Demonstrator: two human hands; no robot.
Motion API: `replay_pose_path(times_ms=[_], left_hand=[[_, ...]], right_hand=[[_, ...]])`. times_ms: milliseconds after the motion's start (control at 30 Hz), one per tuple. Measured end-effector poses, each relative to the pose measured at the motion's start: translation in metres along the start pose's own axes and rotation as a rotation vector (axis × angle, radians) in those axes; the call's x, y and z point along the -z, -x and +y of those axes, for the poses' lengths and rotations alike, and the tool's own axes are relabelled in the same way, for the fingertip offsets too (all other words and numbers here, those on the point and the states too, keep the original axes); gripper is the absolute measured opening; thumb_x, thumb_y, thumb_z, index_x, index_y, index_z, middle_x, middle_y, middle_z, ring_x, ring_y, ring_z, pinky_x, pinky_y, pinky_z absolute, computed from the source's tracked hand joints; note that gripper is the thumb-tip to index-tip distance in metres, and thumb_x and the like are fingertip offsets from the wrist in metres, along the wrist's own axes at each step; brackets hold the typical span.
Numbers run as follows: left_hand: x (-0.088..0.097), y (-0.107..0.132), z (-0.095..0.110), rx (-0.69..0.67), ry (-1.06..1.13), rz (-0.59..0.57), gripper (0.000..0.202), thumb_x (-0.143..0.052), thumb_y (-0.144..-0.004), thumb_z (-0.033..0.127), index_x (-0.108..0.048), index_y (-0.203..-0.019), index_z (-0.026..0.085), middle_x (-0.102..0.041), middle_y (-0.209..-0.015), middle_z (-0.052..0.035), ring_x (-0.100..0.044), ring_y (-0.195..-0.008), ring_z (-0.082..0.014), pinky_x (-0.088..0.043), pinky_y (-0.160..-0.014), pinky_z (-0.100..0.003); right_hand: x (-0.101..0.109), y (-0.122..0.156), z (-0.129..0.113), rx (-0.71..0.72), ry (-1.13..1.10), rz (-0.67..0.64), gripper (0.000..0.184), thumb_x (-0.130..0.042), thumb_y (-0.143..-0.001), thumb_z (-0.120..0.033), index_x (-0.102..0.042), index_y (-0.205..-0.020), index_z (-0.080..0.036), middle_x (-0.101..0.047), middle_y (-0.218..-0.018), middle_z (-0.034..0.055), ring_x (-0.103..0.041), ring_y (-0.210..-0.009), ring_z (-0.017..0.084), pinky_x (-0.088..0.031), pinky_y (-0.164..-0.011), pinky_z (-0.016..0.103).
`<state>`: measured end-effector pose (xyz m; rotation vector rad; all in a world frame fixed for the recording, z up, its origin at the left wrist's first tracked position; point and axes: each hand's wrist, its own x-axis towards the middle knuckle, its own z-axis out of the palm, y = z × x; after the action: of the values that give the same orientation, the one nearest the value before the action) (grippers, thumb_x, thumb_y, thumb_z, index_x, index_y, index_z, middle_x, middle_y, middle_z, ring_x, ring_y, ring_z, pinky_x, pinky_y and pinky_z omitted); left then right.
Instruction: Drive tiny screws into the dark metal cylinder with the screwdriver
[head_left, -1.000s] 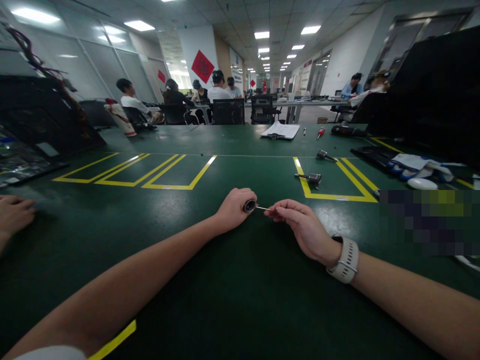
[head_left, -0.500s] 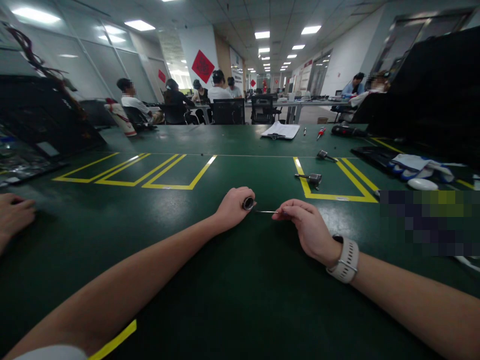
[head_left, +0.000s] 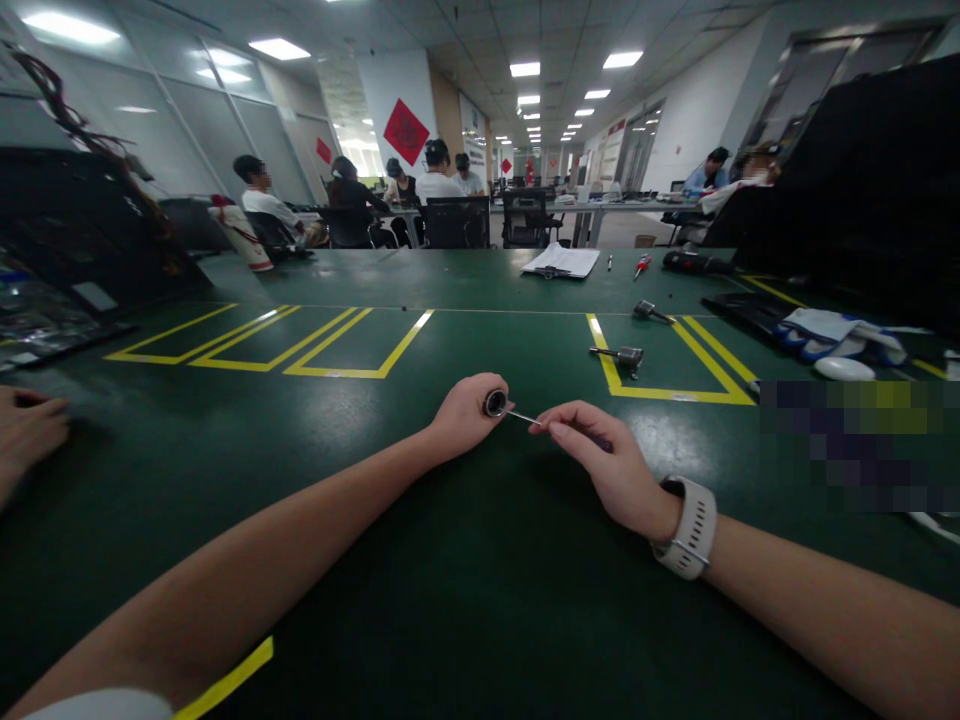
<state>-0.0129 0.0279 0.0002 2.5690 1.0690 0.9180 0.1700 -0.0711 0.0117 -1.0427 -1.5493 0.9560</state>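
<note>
My left hand (head_left: 466, 415) is closed around a round dark metal part (head_left: 495, 403), whose hollow, shiny-rimmed end faces right. Most of the part is hidden by the fingers. A slim screwdriver (head_left: 523, 417) is pinched in my right hand (head_left: 596, 450); its dark handle lies back in the palm. The thin silver shaft points left, its tip at the rim of the hollow end. I cannot tell whether the tip is inside or just touching. Both hands are held above the green table (head_left: 450, 560).
Two dark metal pieces with thin shafts, one nearer (head_left: 628, 357) and one farther (head_left: 651, 312), lie by yellow tape. Behind are a clipboard (head_left: 562, 262) and a red screwdriver (head_left: 643, 265). Gloves (head_left: 840, 335) lie right; another person's hand (head_left: 30, 430) rests left.
My right hand has turned, tilting the screwdriver so its shaft slopes up to the left and meets the rim of the part. My left hand has barely moved.
</note>
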Motion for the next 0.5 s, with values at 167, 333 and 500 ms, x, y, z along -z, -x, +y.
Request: replay_pose_path(times_ms=[167,333,500], left_hand=[[-0.0003,-0.0005,0.0009,-0.013,0.002,-0.017,0.012,-0.057,-0.074,0.024,-0.051,-0.068,0.016,-0.051,-0.065,0.0024,-0.048,-0.06,-0.0109,-0.036,-0.055,-0.023],[-0.0007,-0.0011,0.0024,-0.006,-0.018,-0.039,0.013,-0.058,-0.074,0.026,-0.052,-0.067,0.016,-0.052,-0.064,0.0019,-0.049,-0.061,-0.0119,-0.036,-0.056,-0.023],[-0.0005,-0.0016,0.0022,-0.021,-0.08,-0.054,0.015,-0.058,-0.075,0.029,-0.052,-0.068,0.017,-0.054,-0.065,0.0021,-0.05,-0.062,-0.0126,-0.036,-0.06,-0.025]], right_hand=[[-0.0031,0.0018,-0.0042,0.094,0.178,-0.034,0.016,-0.05,-0.085,-0.026,-0.062,-0.096,-0.025,-0.061,-0.097,0.004,-0.055,-0.092,0.02,-0.043,-0.082,0.037],[-0.0059,0.0013,-0.0008,0.192,0.249,-0.015,0.015,-0.051,-0.084,-0.024,-0.062,-0.095,-0.025,-0.061,-0.098,0.0051,-0.054,-0.094,0.021,-0.042,-0.085,0.039],[-0.0042,0.0015,-0.0024,0.157,0.259,-0.013,0.014,-0.052,-0.083,-0.023,-0.062,-0.092,-0.025,-0.061,-0.094,0.0052,-0.055,-0.09,0.022,-0.043,-0.082,0.04]])
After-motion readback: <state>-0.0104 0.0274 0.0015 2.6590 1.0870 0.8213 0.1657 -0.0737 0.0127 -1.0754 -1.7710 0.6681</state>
